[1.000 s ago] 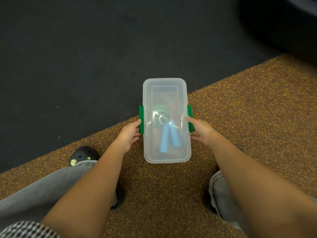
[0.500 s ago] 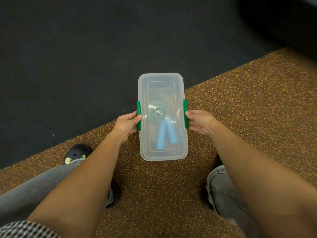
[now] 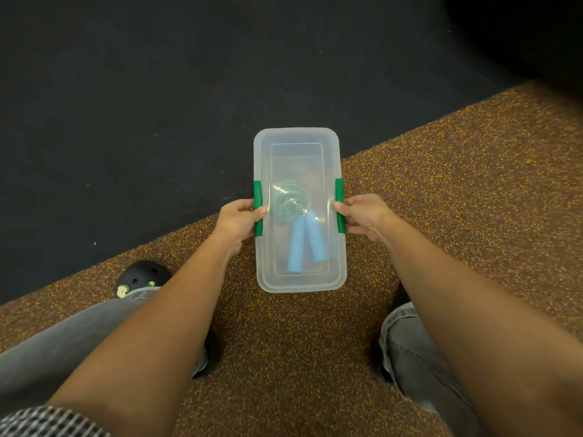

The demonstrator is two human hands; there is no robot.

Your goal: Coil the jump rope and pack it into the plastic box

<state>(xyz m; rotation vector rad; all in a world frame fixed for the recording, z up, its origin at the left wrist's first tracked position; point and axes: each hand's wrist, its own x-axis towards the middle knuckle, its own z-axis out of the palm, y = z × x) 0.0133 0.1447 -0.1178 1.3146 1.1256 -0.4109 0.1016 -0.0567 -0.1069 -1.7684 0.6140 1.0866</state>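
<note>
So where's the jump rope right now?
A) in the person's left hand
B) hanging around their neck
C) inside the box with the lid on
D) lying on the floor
C: the coiled jump rope shows through the clear lid of the plastic box, its blue handles side by side.

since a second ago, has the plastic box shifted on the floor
No: the plastic box still straddles the seam between black mat and brown floor at the same spot, equally far from the black shoe.
</note>
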